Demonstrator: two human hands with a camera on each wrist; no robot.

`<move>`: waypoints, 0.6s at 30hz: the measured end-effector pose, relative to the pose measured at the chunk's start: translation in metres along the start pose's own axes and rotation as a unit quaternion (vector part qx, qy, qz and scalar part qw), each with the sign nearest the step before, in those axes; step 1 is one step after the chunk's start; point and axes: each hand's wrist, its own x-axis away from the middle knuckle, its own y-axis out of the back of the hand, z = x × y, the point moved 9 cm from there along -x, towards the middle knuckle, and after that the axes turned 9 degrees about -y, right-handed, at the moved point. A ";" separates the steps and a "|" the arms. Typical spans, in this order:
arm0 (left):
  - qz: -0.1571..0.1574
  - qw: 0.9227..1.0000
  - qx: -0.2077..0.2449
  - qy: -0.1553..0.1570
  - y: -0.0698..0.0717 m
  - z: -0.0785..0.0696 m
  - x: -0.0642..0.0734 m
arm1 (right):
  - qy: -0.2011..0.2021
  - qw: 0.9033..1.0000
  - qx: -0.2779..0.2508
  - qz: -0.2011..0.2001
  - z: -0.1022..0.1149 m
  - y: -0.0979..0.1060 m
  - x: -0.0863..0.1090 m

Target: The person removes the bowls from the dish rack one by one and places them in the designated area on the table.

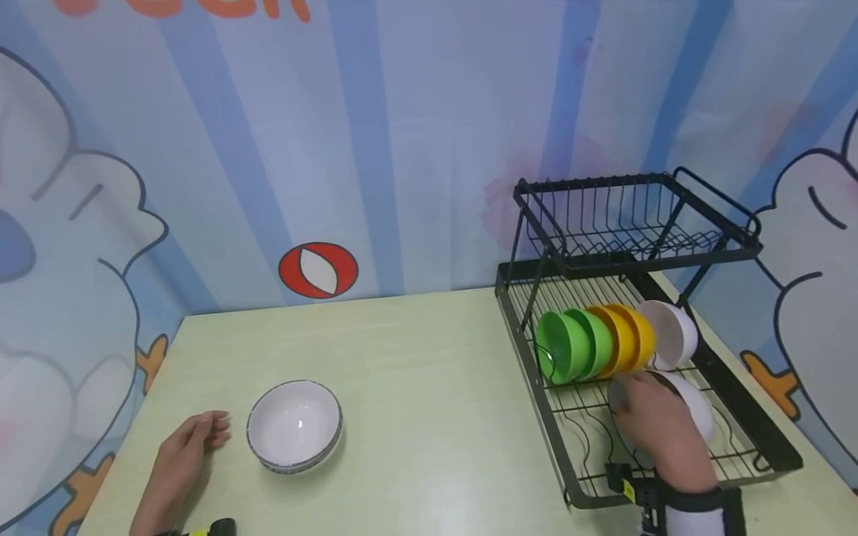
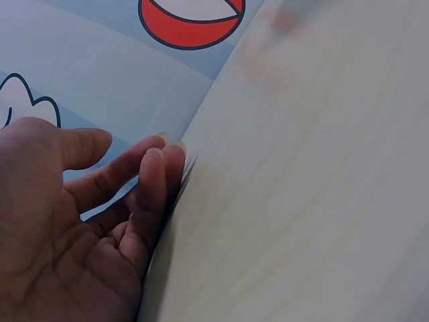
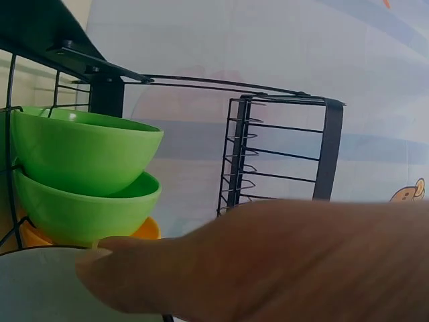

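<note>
In the head view my right hand (image 1: 657,424) is at the front of the black dish rack, gripping a white bowl (image 1: 693,406) that stands on its side; the hand covers much of it. The right wrist view has my thumb (image 3: 141,268) over the dark-rimmed white bowl (image 3: 47,285), close to green bowls (image 3: 84,151). My left hand (image 1: 184,450) rests on the table at the left, fingers loosely curled with nothing in them. Just right of it, apart from the fingers, a white bowl (image 1: 295,424) with a patterned dark rim sits upright.
The two-tier dish rack (image 1: 536,439) occupies the table's right side. Its lower tier holds green bowls (image 1: 563,346), yellow bowls (image 1: 626,339) and another white bowl (image 1: 673,335) in a row. The upper tier (image 1: 630,264) overhangs the back. A cartoon-printed backdrop (image 1: 429,149) borders the table (image 1: 429,357).
</note>
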 end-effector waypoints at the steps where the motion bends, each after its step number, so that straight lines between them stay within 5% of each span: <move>1: -0.001 1.000 -0.002 -0.001 0.000 0.000 0.000 | -0.005 1.000 0.004 0.002 -0.001 -0.001 0.000; 18: -0.006 1.000 -0.007 0.015 0.000 0.005 -0.003 | -0.086 0.994 -0.007 0.069 -0.008 -0.012 0.002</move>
